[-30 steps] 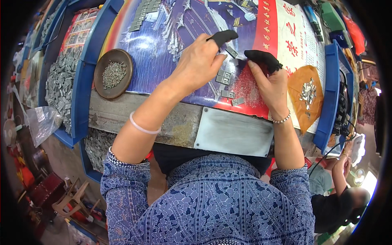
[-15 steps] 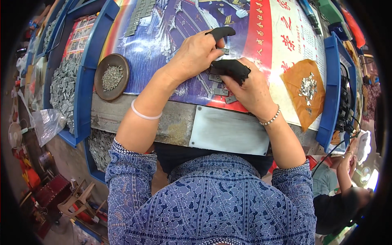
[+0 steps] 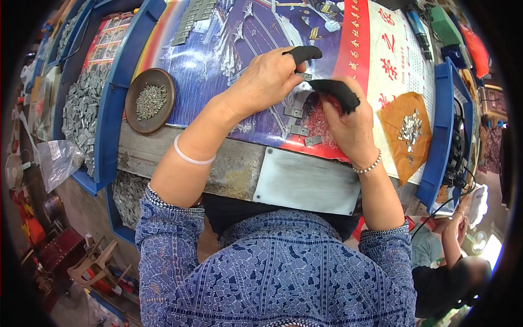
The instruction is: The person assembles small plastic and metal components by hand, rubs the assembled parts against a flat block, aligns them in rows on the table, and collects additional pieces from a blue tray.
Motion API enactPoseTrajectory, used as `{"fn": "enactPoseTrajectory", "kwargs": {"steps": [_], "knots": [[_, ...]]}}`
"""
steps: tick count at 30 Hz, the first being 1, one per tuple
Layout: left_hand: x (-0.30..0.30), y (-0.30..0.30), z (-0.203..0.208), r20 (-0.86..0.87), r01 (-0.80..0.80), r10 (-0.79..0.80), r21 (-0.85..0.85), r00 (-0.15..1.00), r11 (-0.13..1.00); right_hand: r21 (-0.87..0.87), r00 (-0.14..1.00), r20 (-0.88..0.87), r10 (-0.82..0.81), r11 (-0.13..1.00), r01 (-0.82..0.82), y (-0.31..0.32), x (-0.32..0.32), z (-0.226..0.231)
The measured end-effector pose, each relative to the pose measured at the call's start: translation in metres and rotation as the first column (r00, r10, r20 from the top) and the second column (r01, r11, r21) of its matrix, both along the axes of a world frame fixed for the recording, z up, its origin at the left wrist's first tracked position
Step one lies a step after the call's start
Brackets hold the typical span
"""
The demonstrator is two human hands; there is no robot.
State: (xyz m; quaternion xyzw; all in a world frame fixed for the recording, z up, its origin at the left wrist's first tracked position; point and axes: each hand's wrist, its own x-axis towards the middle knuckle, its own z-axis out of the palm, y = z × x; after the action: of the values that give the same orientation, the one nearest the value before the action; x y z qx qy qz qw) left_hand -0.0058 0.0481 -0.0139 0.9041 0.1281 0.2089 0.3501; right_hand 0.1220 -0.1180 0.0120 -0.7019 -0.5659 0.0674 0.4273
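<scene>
Centrally, one grey block [image 3: 308,77] between left hand [image 3: 266,76] and right hand [image 3: 351,128], near both; long axis and either grip indeterminable.

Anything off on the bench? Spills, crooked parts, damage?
Minor only: the lowest loose gray block sits skewed against the gray block just above it, and a few stray metal slivers lie apart from the main heap on the brown paper. No obvious damage visible.
</scene>
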Motion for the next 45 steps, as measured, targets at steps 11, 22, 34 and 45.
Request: {"fn": "enactPoseTrajectory", "kwargs": {"steps": [11, 22, 34, 45], "knots": [[-0.002, 0.002, 0.006, 0.051, 0.031, -0.031, 0.012, 0.998, 0.999, -0.294, 0.932, -0.362, -0.002, 0.949, -0.112, -0.010, 0.016, 0.017], [-0.003, 0.003, 0.005, 0.030, 0.073, -0.073, 0.013, 0.997, 0.997, -0.193, 0.999, -0.040, 0.005, 0.981, -0.013, 0.006, -0.005, -0.004], [-0.007, 0.013, -0.003, -0.033, 0.169, -0.173, -0.103, 0.984, 0.980, -0.015, 0.985, 0.092, 0.149, 0.989, -0.148, 0.007, -0.004, -0.005], [-0.008, 0.008, 0.011, -0.018, 0.208, -0.210, -0.065, 0.978, 0.976, -0.074, 1.000, -0.029, -0.009, 0.997, 0.007, 0.009, -0.004, -0.011]]}}
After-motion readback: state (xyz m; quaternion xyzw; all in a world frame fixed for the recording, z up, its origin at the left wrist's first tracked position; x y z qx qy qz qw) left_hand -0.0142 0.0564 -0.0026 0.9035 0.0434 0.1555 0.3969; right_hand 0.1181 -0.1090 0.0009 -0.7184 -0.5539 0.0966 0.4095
